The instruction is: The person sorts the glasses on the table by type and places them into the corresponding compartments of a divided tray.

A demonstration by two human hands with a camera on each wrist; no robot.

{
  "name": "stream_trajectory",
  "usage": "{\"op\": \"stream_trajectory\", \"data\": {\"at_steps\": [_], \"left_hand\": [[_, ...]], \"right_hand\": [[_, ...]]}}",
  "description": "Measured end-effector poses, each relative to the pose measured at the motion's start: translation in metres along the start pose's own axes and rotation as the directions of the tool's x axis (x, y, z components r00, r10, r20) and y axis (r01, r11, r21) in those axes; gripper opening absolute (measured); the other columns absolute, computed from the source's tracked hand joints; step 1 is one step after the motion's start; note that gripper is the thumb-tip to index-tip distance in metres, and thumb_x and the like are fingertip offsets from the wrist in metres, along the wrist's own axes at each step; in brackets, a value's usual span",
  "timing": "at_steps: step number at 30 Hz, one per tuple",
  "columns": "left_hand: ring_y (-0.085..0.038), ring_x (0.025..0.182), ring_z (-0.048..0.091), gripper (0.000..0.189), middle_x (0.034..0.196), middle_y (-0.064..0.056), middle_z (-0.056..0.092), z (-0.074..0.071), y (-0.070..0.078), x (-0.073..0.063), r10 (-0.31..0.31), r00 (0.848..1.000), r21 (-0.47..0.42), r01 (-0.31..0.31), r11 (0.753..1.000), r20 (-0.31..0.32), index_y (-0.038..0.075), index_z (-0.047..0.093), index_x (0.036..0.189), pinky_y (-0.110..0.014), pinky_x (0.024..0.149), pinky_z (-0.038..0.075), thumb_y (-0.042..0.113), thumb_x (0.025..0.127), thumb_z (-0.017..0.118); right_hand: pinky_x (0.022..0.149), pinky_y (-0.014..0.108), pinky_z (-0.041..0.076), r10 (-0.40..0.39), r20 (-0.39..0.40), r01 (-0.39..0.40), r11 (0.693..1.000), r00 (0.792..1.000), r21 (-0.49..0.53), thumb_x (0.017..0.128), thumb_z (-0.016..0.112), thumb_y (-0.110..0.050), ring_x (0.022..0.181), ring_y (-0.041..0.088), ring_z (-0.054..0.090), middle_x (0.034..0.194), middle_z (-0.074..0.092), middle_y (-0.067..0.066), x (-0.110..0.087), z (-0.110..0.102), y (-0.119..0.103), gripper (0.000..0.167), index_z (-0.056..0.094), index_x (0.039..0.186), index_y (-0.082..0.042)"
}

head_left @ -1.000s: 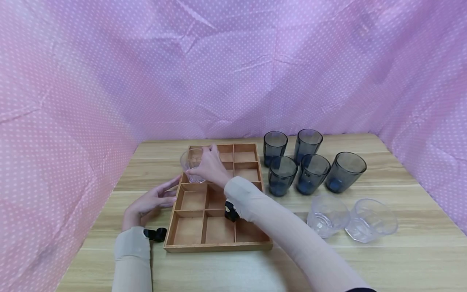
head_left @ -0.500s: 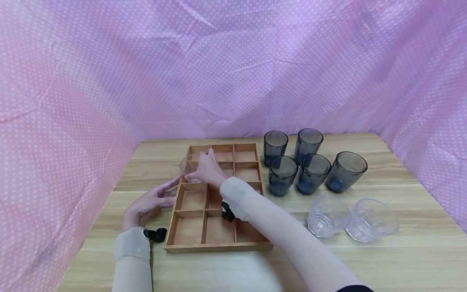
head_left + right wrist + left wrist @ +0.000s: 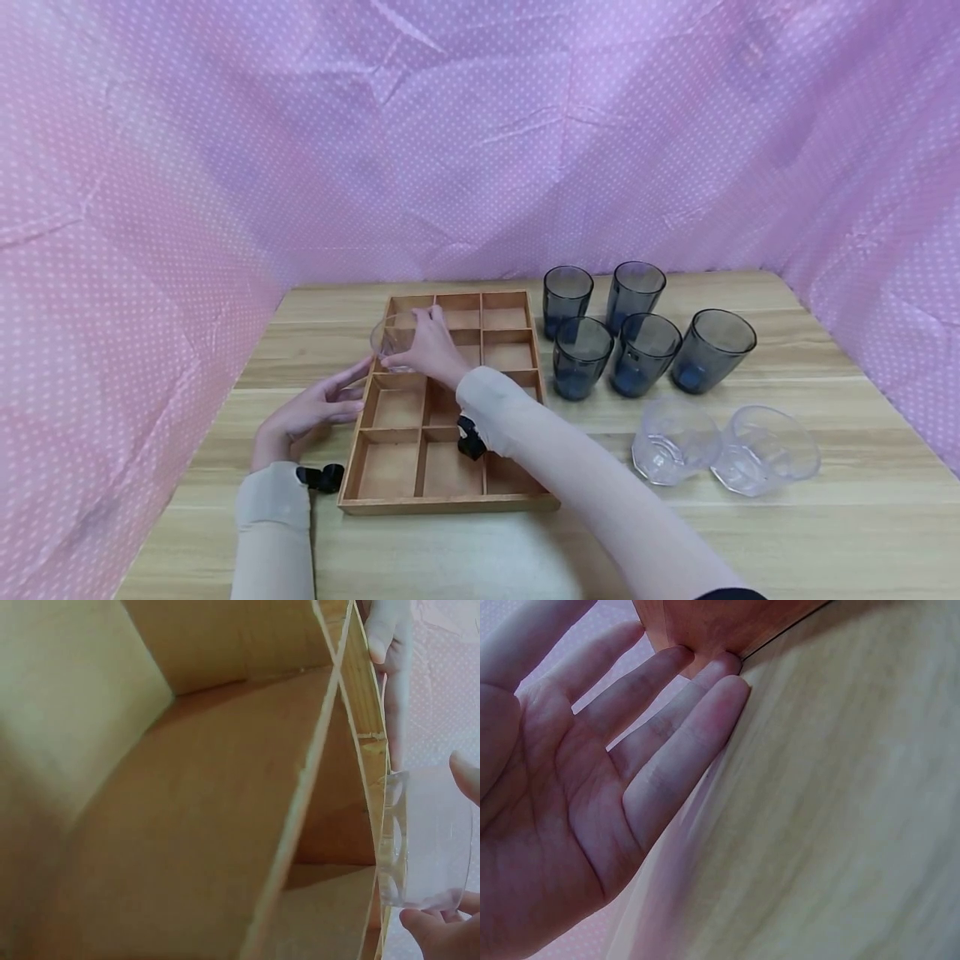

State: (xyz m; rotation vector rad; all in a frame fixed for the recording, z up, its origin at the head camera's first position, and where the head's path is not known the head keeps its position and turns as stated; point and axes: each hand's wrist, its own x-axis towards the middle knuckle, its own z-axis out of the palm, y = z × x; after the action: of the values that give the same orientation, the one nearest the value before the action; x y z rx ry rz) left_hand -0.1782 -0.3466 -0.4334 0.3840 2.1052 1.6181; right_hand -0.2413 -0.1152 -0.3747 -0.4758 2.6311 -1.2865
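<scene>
A clear glass is at the left compartment of the box's second row from the back. My right hand grips it from above, thumb on the near side and fingers on the far side. In the right wrist view the base of the glass shows right at the divider edges. The wooden compartment box lies flat on the table. My left hand rests beside the box's left wall. In the left wrist view its extended fingertips touch that wooden side.
Several smoky grey-blue glasses stand right of the box. Two clear glasses stand side by side nearer the front right. A pink dotted cloth hangs behind the wooden table.
My right hand has lowered the clear glass slightly and shifted a little to the left. The left hand has stayed at the box's side.
</scene>
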Motion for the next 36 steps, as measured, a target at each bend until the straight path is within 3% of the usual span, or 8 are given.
{"op": "stream_trajectory", "data": {"at_steps": [7,16,25,29,36], "left_hand": [[-0.046,0.142,0.019,0.079,0.163,-0.019,0.002,0.001,0.0,0.002,0.008,1.0,-0.018,-0.007,1.0,0.023,0.011,0.007,0.157,-0.019,0.098,0.049,0.009,0.096,0.057],[-0.046,0.141,0.02,0.078,0.163,-0.018,0.004,0.0,0.0,0.003,0.001,1.0,0.009,-0.001,1.0,0.008,0.012,0.008,0.157,-0.019,0.098,0.049,0.011,0.096,0.057],[-0.046,0.14,0.021,0.077,0.161,-0.023,0.007,-0.002,-0.003,0.002,0.015,1.0,0.001,-0.015,1.0,0.02,0.013,0.008,0.157,-0.02,0.098,0.049,0.009,0.097,0.056],[-0.046,0.141,0.02,0.078,0.162,-0.021,0.005,-0.003,-0.003,0.001,0.017,1.0,-0.001,-0.017,1.0,0.022,0.013,0.007,0.157,-0.019,0.098,0.049,0.008,0.096,0.056],[-0.049,0.141,0.02,0.08,0.162,-0.022,0.005,-0.002,-0.005,0.003,0.009,1.0,0.005,-0.009,1.0,0.022,0.012,0.007,0.157,-0.018,0.098,0.049,0.01,0.095,0.058]], "right_hand": [[0.113,0.035,0.041,0.034,-0.006,-0.033,0.99,0.999,0.14,0.069,0.089,-0.026,0.13,0.027,0.046,0.146,0.037,0.011,-0.002,-0.001,0.007,0.1,0.033,0.149,-0.005],[0.114,0.037,0.039,0.063,-0.016,-0.054,0.944,0.998,0.326,0.071,0.087,-0.025,0.134,0.025,0.042,0.146,0.041,0.007,-0.015,-0.009,0.013,0.093,0.037,0.147,-0.008],[0.119,0.041,0.03,0.02,0.034,-0.035,0.857,0.999,0.514,0.078,0.081,-0.014,0.142,0.029,0.036,0.151,0.041,0.013,-0.039,-0.027,0.012,0.083,0.036,0.147,-0.006],[0.121,0.039,0.028,-0.014,0.052,-0.017,0.833,0.999,0.553,0.078,0.08,-0.008,0.143,0.028,0.034,0.154,0.038,0.013,-0.052,-0.038,0.009,0.083,0.034,0.148,-0.006],[0.121,0.036,0.028,-0.055,0.063,0.011,0.832,0.997,0.555,0.079,0.079,-0.006,0.143,0.024,0.035,0.154,0.039,0.011,-0.076,-0.056,0.012,0.083,0.034,0.149,-0.006]]}}
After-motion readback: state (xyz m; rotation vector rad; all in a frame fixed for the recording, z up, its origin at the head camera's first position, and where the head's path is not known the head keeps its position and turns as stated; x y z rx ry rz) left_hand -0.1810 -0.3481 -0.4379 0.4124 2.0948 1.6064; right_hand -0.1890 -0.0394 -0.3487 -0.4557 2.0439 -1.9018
